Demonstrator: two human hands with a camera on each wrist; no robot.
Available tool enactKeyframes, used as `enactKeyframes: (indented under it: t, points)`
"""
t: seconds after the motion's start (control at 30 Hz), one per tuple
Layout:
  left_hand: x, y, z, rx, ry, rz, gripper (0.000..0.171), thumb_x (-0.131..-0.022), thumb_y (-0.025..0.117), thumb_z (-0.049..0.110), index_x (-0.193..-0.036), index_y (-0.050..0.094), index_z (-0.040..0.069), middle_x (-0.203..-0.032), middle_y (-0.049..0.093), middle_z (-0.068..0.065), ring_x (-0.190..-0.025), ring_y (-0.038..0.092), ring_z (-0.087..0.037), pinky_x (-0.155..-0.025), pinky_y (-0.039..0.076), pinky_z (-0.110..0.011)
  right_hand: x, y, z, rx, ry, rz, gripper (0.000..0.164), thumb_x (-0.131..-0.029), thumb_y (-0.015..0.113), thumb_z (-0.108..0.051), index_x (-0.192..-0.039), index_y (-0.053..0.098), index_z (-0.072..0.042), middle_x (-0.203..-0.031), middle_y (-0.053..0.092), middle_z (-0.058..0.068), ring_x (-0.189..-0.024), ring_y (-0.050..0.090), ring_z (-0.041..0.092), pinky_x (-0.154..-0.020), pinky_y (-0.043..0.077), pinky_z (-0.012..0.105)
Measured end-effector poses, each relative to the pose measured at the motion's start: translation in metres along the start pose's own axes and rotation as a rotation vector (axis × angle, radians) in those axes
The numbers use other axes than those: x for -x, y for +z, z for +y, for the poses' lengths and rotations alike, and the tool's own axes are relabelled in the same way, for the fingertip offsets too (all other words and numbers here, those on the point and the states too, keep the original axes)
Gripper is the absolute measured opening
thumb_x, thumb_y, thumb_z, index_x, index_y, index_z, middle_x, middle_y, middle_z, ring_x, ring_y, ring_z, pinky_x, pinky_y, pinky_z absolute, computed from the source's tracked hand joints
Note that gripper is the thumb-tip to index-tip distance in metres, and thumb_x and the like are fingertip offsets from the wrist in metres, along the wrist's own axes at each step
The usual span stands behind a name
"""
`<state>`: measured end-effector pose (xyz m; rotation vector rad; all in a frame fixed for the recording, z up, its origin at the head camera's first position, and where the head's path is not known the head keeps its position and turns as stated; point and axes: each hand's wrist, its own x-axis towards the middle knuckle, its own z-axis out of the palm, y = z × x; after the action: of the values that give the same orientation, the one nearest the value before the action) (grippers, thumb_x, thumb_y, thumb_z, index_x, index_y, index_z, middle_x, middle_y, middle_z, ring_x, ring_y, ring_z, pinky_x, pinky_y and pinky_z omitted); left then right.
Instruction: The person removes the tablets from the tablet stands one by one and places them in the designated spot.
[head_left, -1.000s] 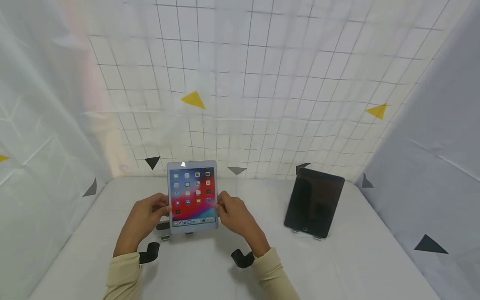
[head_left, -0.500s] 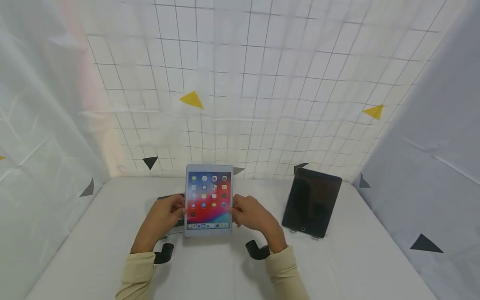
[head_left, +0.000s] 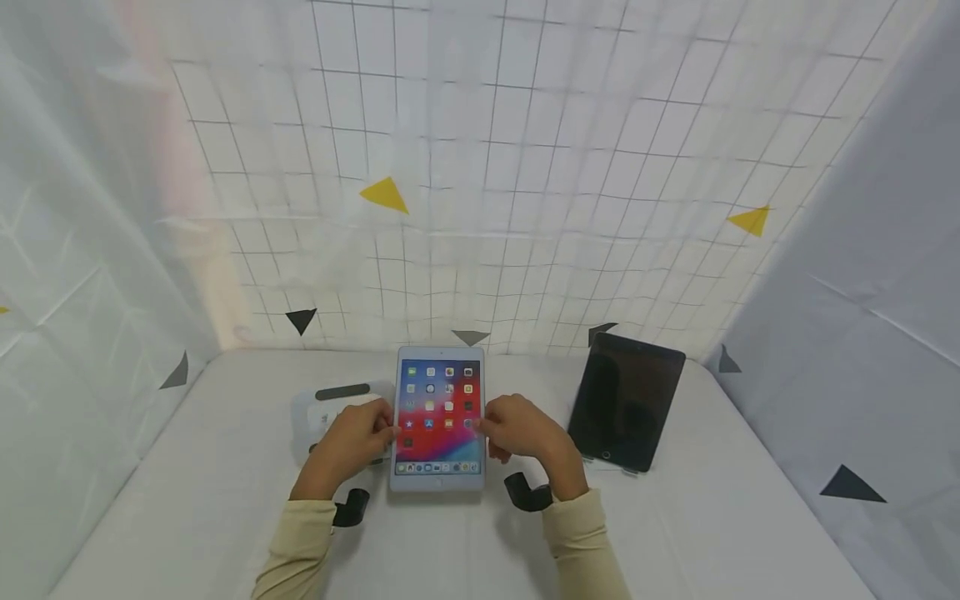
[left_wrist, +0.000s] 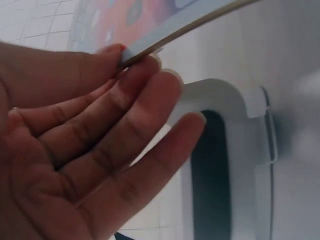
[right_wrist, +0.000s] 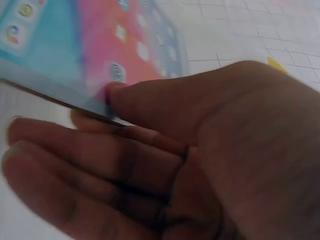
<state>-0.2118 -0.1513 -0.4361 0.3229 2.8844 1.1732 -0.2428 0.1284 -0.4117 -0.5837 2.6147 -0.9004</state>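
Note:
Between both hands is a white-framed tablet [head_left: 438, 417], its lit screen showing rows of app icons over a red and blue background. My left hand [head_left: 351, 442] pinches its left edge, thumb on the front and fingertips behind, as the left wrist view shows. The right hand [head_left: 528, 429] pinches the opposite edge, its thumb [right_wrist: 150, 102] lying on the screen side and the other fingers beneath. Left of the tablet, a pale grey stand [head_left: 303, 412] with dark pads lies on the table, partly hidden behind my left hand.
A black tablet [head_left: 628, 404] with a dark screen leans on a clear stand to the right. White sheeting [head_left: 480, 167] with grid lines hangs behind the white table [head_left: 420, 550], and more sheeting encloses both sides.
Both hands have carried the white tablet to the right and a little nearer. The grey stand it was covering now shows at its left.

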Motion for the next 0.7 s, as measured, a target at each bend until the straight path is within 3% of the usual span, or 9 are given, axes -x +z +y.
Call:
enactKeyframes:
  t: [0.3,0.7]
  points:
    - [-0.003,0.017,-0.002,0.018,-0.081,-0.113,0.012,-0.096,0.076,0.01,-0.093,0.065,0.007,-0.073,0.06,-0.001,-0.066,0.056,-0.016,-0.061,0.048,-0.033,0.001,0.003,0.013,-0.008,0.076,-0.087,0.02,-0.101,0.069,-0.019,-0.088,0.073,-0.005,-0.067,0.067,0.006,-0.058,0.067,0.021,-0.062,0.058,0.034]
    - [0.0,0.02,-0.011,-0.039,-0.098,-0.198,0.022,-0.096,0.077,0.011,-0.079,0.062,0.008,-0.065,0.058,-0.001,-0.061,0.051,-0.015,-0.057,0.04,-0.031,-0.01,0.017,0.018,0.04,0.088,-0.182,0.024,-0.101,0.07,-0.016,-0.08,0.074,-0.006,-0.065,0.067,0.005,-0.057,0.064,0.017,-0.06,0.055,0.032]
